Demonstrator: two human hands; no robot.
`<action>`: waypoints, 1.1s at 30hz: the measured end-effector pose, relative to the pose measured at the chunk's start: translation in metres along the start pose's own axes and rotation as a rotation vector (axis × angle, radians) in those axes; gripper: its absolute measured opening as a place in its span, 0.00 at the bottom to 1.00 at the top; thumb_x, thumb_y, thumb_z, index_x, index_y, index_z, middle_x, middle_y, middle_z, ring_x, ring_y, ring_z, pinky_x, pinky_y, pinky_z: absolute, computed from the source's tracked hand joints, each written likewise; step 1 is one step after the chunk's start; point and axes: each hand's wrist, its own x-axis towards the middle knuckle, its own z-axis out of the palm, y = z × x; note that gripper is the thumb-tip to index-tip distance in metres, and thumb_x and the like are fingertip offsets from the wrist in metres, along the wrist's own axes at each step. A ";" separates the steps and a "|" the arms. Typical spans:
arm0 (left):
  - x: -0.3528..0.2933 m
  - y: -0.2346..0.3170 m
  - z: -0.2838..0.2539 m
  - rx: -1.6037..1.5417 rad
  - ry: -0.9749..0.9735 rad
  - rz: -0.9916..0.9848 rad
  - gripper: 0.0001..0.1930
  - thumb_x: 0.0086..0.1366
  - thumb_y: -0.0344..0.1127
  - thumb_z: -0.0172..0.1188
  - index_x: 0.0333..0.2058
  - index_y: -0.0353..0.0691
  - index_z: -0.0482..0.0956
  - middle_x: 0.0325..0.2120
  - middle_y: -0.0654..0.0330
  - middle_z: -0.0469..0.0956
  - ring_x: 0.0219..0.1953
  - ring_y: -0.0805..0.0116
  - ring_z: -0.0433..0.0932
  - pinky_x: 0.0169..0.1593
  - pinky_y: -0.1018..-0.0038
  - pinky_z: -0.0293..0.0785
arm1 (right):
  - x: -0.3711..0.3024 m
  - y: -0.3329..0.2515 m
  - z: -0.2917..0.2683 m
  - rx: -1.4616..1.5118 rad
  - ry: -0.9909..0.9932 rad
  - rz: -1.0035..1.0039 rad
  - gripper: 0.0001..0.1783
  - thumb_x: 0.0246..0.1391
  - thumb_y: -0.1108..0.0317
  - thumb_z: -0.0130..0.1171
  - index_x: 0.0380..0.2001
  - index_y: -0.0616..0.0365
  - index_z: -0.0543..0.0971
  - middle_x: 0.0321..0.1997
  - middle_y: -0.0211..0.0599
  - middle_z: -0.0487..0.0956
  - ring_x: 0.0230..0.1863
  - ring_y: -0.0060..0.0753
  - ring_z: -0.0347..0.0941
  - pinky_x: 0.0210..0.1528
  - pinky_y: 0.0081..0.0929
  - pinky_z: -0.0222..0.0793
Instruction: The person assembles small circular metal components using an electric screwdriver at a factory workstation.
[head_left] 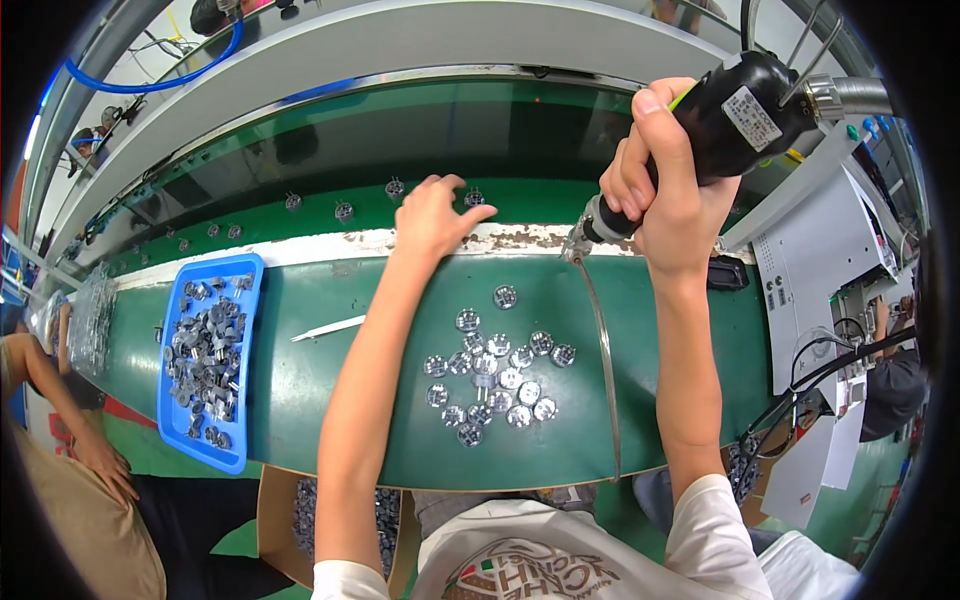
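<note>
My right hand is wrapped round a black electric screwdriver, raised above the right side of the bench. Its tip points down and left, and a clear thin tube hangs from it across the green worktop. My left hand reaches over the white ledge to the green belt, thumb and index finger spread. Between them stands a small round plug-like part with prongs; whether the fingers touch it, I cannot tell. Another such part stands left of that hand. Several round grey parts lie on the worktop between my forearms.
A blue tray full of small grey parts is at left, with white tweezers beside it. More parts line the belt. A cardboard box of parts stands below the bench edge. At right is a grey machine; a person sits at left.
</note>
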 end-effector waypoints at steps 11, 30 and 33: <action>-0.020 0.000 0.013 -0.228 0.008 0.496 0.14 0.55 0.36 0.74 0.40 0.39 0.85 0.37 0.57 0.81 0.40 0.55 0.77 0.46 0.61 0.75 | -0.002 0.001 -0.005 0.138 -0.005 -0.019 0.11 0.61 0.70 0.66 0.27 0.57 0.75 0.14 0.20 0.65 0.10 0.12 0.57 0.13 0.19 0.54; -0.063 0.012 0.010 -0.418 -0.310 0.377 0.17 0.52 0.39 0.76 0.40 0.41 0.87 0.42 0.65 0.83 0.46 0.62 0.73 0.58 0.64 0.67 | -0.024 0.023 0.023 -0.235 -0.194 0.115 0.12 0.69 0.59 0.45 0.39 0.57 0.69 0.10 0.24 0.55 0.09 0.19 0.50 0.17 0.23 0.55; -0.063 0.013 0.010 -0.428 -0.301 0.380 0.17 0.52 0.41 0.76 0.39 0.41 0.87 0.41 0.66 0.84 0.46 0.62 0.74 0.57 0.64 0.66 | -0.027 0.024 0.018 -0.223 -0.161 0.159 0.13 0.70 0.58 0.45 0.39 0.57 0.70 0.09 0.24 0.54 0.09 0.19 0.50 0.18 0.23 0.55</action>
